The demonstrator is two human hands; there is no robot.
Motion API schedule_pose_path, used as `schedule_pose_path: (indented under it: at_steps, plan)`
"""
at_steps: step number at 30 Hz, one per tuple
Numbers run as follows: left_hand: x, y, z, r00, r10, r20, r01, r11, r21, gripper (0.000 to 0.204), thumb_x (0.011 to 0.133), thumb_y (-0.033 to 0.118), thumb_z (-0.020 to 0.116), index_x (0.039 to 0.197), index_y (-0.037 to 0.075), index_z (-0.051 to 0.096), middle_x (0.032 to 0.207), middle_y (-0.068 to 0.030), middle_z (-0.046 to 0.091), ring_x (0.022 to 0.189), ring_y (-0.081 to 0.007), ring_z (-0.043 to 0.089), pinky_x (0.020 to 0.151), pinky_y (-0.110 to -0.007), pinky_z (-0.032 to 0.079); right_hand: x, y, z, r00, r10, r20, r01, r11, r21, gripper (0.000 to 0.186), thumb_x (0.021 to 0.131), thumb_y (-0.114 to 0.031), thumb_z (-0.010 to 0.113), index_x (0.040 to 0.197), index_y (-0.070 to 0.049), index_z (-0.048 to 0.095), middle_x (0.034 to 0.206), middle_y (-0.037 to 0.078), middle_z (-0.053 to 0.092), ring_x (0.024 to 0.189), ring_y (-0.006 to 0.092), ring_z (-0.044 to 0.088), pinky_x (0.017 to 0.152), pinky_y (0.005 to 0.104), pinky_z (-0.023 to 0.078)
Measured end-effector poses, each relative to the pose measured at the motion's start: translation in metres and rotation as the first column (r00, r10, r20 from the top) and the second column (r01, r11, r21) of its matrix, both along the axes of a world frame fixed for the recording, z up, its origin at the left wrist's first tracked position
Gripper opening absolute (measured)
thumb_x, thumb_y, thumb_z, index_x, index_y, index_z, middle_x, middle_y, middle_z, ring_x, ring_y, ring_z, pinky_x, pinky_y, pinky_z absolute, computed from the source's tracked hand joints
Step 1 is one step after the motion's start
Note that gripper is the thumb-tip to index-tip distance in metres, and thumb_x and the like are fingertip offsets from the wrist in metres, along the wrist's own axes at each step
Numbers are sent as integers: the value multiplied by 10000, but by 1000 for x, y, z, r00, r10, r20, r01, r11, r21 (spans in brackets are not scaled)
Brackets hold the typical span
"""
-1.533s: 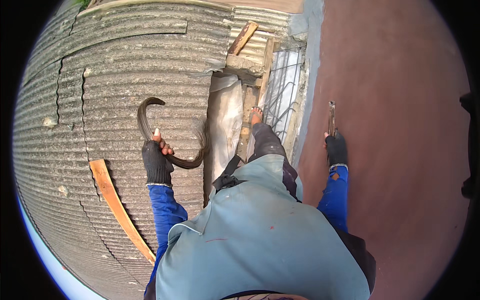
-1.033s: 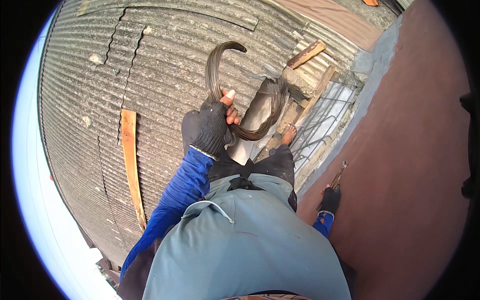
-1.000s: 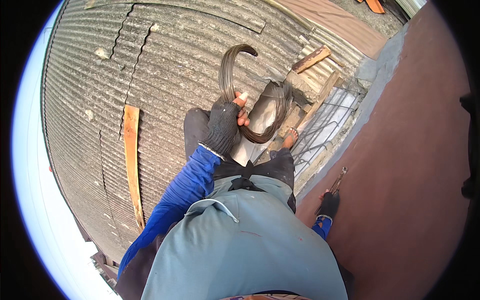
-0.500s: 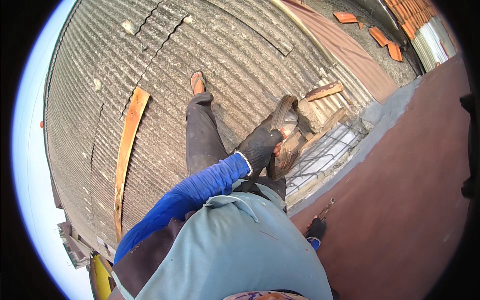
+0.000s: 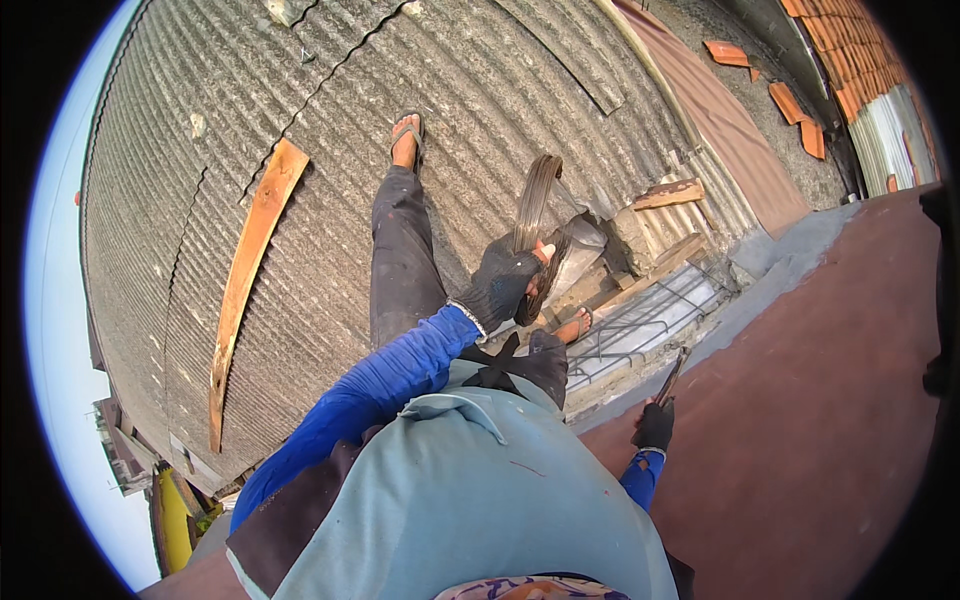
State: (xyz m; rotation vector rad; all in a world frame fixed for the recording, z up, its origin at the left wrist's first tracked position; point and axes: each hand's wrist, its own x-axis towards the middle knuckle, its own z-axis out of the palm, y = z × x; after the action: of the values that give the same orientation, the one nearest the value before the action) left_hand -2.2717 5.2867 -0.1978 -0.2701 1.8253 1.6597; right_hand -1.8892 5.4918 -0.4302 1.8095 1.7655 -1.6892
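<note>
My left hand [image 5: 505, 275], in a dark fingerless glove, grips a coiled bundle of dark wire [image 5: 536, 200] in front of my thighs. My right hand [image 5: 655, 425], gloved the same way, is closed on a metal hand tool [image 5: 672, 372], like pliers, low at the right over the red-brown surface [image 5: 780, 380]. Beside my right sandalled foot [image 5: 573, 330] lie a rebar cage [image 5: 660, 318] over pale sheeting, wooden boards and a gap in the roofing. My left foot [image 5: 405, 145] stands on corrugated grey sheets [image 5: 300, 230].
A long bent plank [image 5: 250, 280] lies on the left sheets, and a short wood piece [image 5: 668, 195] near the gap. Loose orange tiles [image 5: 785, 105] and a tiled roof [image 5: 840, 40] are at the upper right. The roof edge curves along the far left, against sky.
My view has swung round, showing more tiles. My left leg has stepped out onto the sheets, and my left hand has moved rightward with the coil. The tool remains in my right hand.
</note>
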Motion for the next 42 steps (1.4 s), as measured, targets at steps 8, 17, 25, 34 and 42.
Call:
schedule_pose_path:
  at_steps: [8, 17, 25, 34, 42]
  plan:
    - [-19, -52, -21, 985, 171, 15, -170, 983, -68, 181, 868, 164, 680, 934, 60, 546, 567, 19, 451, 443, -73, 429, 456, -260, 432, -181, 23, -20, 832, 531, 158, -553, 815, 174, 364, 771, -209, 526, 1029, 45, 563, 938, 297, 626, 873, 456, 606, 776, 503, 467]
    - [-12, -104, -69, 943, 301, 143, -279, 948, -152, 183, 882, 158, 653, 953, 65, 512, 587, 19, 429, 456, -86, 428, 470, -269, 434, -374, -2, -109, 709, 698, 100, -691, 661, 292, 368, 765, -254, 547, 1004, 25, 583, 963, 297, 631, 926, 442, 613, 802, 493, 476]
    - [3, -129, -106, 925, 327, 194, -283, 933, -223, 190, 887, 154, 641, 942, 34, 503, 562, 10, 432, 457, -101, 436, 487, -281, 437, -547, -20, -142, 626, 778, 48, -743, 576, 342, 450, 792, -214, 540, 1187, 1, 545, 1047, 292, 636, 1004, 437, 614, 890, 492, 475]
    - [-11, -146, -121, 939, 301, 168, -248, 928, -280, 203, 873, 167, 661, 933, 10, 548, 596, -10, 505, 473, -89, 465, 487, -269, 429, -715, -59, -159, 570, 815, -108, -614, 509, 603, 408, 795, -168, 617, 1188, -75, 560, 1133, 218, 617, 1052, 416, 593, 903, 482, 478]
    - [-30, -148, -125, 929, 322, 184, -251, 911, -328, 205, 868, 186, 666, 913, 18, 557, 609, -16, 539, 510, -90, 509, 508, -254, 435, -730, -68, -220, 681, 731, -27, -541, 528, 655, 262, 812, -74, 525, 1055, -101, 617, 1046, 209, 610, 999, 400, 606, 841, 473, 498]
